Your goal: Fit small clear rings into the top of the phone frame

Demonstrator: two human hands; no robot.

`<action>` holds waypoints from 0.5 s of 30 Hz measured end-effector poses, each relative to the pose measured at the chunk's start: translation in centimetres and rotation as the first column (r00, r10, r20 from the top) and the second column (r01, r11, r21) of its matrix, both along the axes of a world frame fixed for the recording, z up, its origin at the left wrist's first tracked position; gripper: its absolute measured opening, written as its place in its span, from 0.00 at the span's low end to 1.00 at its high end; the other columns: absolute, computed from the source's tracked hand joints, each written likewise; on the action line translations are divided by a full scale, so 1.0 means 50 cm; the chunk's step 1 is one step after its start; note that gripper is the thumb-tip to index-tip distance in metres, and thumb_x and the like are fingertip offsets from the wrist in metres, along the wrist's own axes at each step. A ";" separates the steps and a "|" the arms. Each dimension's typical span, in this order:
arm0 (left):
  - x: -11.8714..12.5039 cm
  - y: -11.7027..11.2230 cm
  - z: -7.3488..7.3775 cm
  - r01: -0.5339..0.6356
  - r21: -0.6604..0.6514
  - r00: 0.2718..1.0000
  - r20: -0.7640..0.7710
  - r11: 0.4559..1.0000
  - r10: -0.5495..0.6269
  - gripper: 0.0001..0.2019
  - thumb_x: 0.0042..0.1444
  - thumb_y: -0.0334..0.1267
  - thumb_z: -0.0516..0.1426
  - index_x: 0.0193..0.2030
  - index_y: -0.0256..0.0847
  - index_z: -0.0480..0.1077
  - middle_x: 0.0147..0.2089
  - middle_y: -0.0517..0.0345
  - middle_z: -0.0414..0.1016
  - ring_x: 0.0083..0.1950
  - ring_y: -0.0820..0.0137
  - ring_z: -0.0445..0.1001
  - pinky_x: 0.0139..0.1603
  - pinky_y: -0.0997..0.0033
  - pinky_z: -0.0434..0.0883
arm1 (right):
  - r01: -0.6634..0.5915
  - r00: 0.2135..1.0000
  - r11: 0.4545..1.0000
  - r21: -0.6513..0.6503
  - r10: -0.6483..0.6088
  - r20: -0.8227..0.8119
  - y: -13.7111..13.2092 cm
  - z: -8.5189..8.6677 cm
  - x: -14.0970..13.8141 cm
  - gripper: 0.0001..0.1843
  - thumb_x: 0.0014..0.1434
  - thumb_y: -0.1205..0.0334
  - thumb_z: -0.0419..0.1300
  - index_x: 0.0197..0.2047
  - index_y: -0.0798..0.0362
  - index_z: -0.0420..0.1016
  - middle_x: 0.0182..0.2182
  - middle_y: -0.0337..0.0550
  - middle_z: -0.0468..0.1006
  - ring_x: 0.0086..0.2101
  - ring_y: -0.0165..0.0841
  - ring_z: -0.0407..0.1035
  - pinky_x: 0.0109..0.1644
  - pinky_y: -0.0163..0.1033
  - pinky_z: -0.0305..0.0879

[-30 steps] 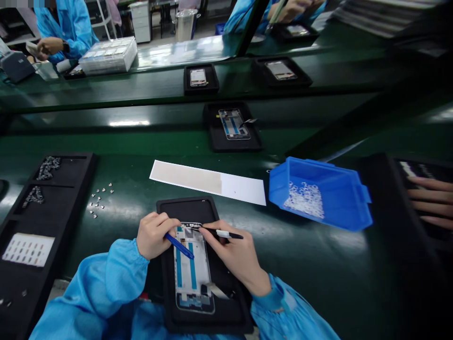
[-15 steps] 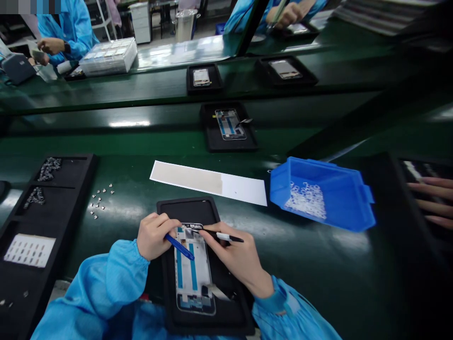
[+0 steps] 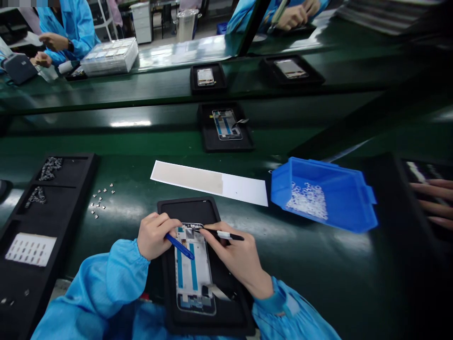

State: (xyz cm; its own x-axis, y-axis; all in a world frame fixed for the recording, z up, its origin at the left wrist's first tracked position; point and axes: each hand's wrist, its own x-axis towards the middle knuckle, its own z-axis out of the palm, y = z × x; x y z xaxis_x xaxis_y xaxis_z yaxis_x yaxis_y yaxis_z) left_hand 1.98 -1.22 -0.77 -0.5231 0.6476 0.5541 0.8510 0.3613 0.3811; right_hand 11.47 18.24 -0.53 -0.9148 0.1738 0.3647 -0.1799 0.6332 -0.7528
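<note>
A phone frame [image 3: 203, 278] with blue strips lies in a black tray [image 3: 235, 309] in front of me. My left hand [image 3: 155, 236] is closed around a blue pen-like tool [image 3: 180, 247], whose visible end slants down over the frame. My left fingertips are at the frame's upper left edge. My right hand [image 3: 239, 255] pinches black tweezers [image 3: 230, 236] with a white band. Their tips point at the top part of the frame, and I cannot make out whether anything is between them. A dark flexible strip [image 3: 221, 292] hangs over the frame's lower right side.
A blue bin [image 3: 339, 203] of small white rings stands right, beside a white paper strip [image 3: 244, 189]. Tiny metal parts [image 3: 100, 198] lie left, near a compartmented black tray [image 3: 67, 226]. Phone trays [image 3: 244, 141] sit beyond. Another person's hand [image 3: 433, 196] is far right.
The nearer phone tray beyond the paper has shifted slightly left; the two farther trays have shifted slightly right. Co-workers' hands at the back have moved. My hands look nearly still.
</note>
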 end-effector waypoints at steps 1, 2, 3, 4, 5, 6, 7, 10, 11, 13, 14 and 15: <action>0.000 0.002 0.000 0.002 0.001 1.000 -0.001 1.000 -0.002 0.11 0.61 0.26 0.50 0.36 0.40 0.73 0.26 0.61 0.72 0.24 0.73 0.66 0.29 0.71 0.64 | 0.007 1.000 1.000 -0.006 -0.007 0.008 -0.001 0.001 0.000 0.13 0.67 0.55 0.58 0.35 0.50 0.77 0.28 0.42 0.81 0.26 0.35 0.75 0.28 0.36 0.69; -0.001 0.003 0.001 0.006 0.009 1.000 0.000 1.000 -0.006 0.11 0.61 0.26 0.50 0.36 0.40 0.73 0.26 0.60 0.72 0.24 0.73 0.66 0.28 0.71 0.65 | 0.012 1.000 1.000 -0.016 -0.012 0.015 -0.001 0.001 0.000 0.13 0.67 0.54 0.58 0.35 0.50 0.78 0.28 0.42 0.81 0.25 0.34 0.74 0.27 0.36 0.68; -0.001 0.004 0.003 0.004 0.025 1.000 0.005 1.000 -0.004 0.11 0.61 0.26 0.50 0.36 0.40 0.73 0.27 0.60 0.73 0.24 0.73 0.67 0.28 0.71 0.65 | 0.016 1.000 0.999 -0.037 -0.015 0.024 -0.001 0.001 0.000 0.12 0.66 0.54 0.59 0.34 0.50 0.78 0.28 0.41 0.80 0.23 0.33 0.73 0.26 0.36 0.68; -0.001 0.003 0.006 -0.008 0.044 1.000 0.022 0.999 0.007 0.11 0.61 0.25 0.50 0.37 0.39 0.73 0.27 0.61 0.74 0.25 0.73 0.68 0.29 0.72 0.66 | 0.028 0.999 0.997 -0.073 -0.026 0.027 0.001 0.001 0.000 0.12 0.66 0.54 0.59 0.34 0.50 0.78 0.27 0.41 0.80 0.23 0.33 0.72 0.26 0.36 0.67; -0.001 -0.001 0.011 -0.030 0.065 0.998 0.053 0.997 0.026 0.11 0.61 0.25 0.50 0.39 0.39 0.73 0.28 0.60 0.74 0.25 0.74 0.69 0.29 0.73 0.67 | 0.055 0.998 0.990 -0.129 -0.053 0.023 0.003 0.001 -0.001 0.12 0.65 0.54 0.60 0.33 0.50 0.78 0.26 0.40 0.79 0.22 0.32 0.72 0.26 0.35 0.67; 0.001 -0.009 0.017 -0.065 0.085 0.994 0.095 0.994 0.057 0.11 0.61 0.25 0.50 0.42 0.39 0.73 0.29 0.60 0.75 0.25 0.75 0.69 0.29 0.74 0.68 | 0.098 0.995 0.974 -0.205 -0.098 0.012 0.006 -0.001 -0.003 0.12 0.65 0.54 0.60 0.32 0.50 0.77 0.25 0.40 0.78 0.23 0.32 0.71 0.27 0.35 0.68; 0.006 -0.021 0.025 -0.111 0.097 0.985 0.146 0.989 0.096 0.12 0.62 0.26 0.50 0.45 0.38 0.73 0.31 0.60 0.76 0.26 0.75 0.70 0.30 0.76 0.69 | 0.155 0.987 0.943 -0.296 -0.163 -0.002 0.008 -0.003 -0.006 0.13 0.64 0.53 0.61 0.31 0.50 0.77 0.24 0.39 0.76 0.24 0.32 0.72 0.29 0.36 0.69; 0.038 -0.079 0.043 -0.221 0.014 0.932 0.296 0.975 0.207 0.14 0.65 0.31 0.52 0.54 0.41 0.72 0.33 0.60 0.75 0.26 0.76 0.71 0.30 0.78 0.71 | 0.289 0.936 0.778 -0.558 -0.353 -0.008 0.012 -0.017 -0.018 0.16 0.61 0.47 0.63 0.30 0.51 0.75 0.26 0.39 0.75 0.25 0.33 0.73 0.32 0.38 0.72; 0.057 -0.103 0.044 -0.228 -0.050 0.916 0.328 0.972 0.231 0.14 0.65 0.33 0.53 0.55 0.42 0.71 0.32 0.60 0.74 0.27 0.75 0.72 0.30 0.78 0.71 | 0.300 0.926 0.724 -0.621 -0.376 0.009 0.009 -0.023 -0.023 0.17 0.59 0.45 0.64 0.31 0.51 0.74 0.27 0.39 0.75 0.25 0.32 0.73 0.32 0.38 0.72; 0.102 -0.150 0.034 -0.194 -0.195 0.894 0.370 0.962 0.255 0.18 0.63 0.34 0.55 0.60 0.46 0.70 0.33 0.60 0.74 0.31 0.72 0.77 0.31 0.79 0.74 | 0.298 0.928 0.633 -0.714 -0.366 0.063 0.000 -0.033 -0.031 0.19 0.57 0.43 0.65 0.32 0.52 0.73 0.27 0.39 0.75 0.24 0.31 0.72 0.32 0.38 0.72; 0.127 -0.171 0.023 -0.161 -0.245 0.893 0.376 0.956 0.246 0.22 0.61 0.33 0.56 0.61 0.49 0.69 0.34 0.60 0.75 0.31 0.72 0.77 0.31 0.79 0.75 | 0.292 0.935 0.595 -0.748 -0.342 0.093 -0.006 -0.037 -0.034 0.20 0.56 0.42 0.65 0.32 0.52 0.73 0.26 0.38 0.75 0.24 0.31 0.71 0.32 0.37 0.71; 0.150 -0.190 0.008 -0.127 -0.289 0.889 0.391 0.949 0.238 0.26 0.59 0.33 0.57 0.64 0.53 0.66 0.35 0.61 0.75 0.31 0.72 0.78 0.32 0.79 0.75 | 0.288 0.940 0.563 -0.775 -0.320 0.117 -0.012 -0.039 -0.036 0.20 0.56 0.42 0.65 0.33 0.52 0.73 0.25 0.37 0.75 0.24 0.31 0.71 0.32 0.37 0.71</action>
